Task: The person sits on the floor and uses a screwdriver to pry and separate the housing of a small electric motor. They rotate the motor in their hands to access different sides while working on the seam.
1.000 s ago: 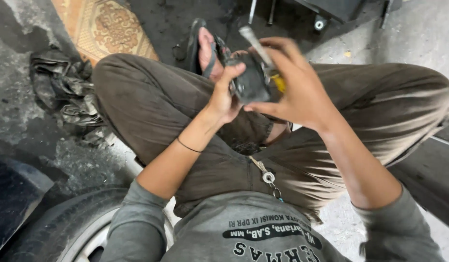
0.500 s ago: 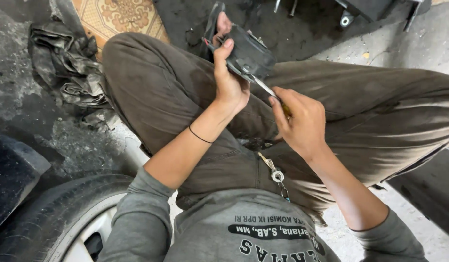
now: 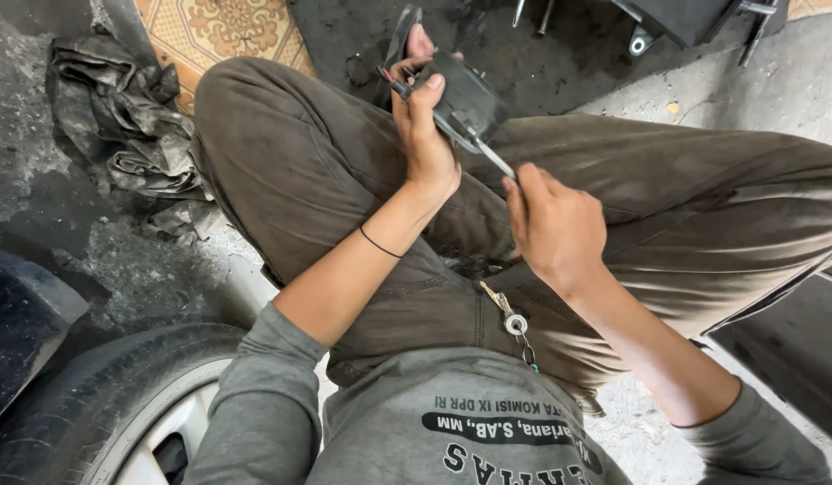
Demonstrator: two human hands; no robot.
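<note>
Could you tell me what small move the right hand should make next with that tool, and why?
Probably press the metal tool a little further into the dark part: the right hand holds its shaft with the tip at the part's edge, and the left hand steadies the part.

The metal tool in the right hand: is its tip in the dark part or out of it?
In, as far as shows: the tool runs from the right hand into the dark part in the left hand. Tip hidden.
</note>
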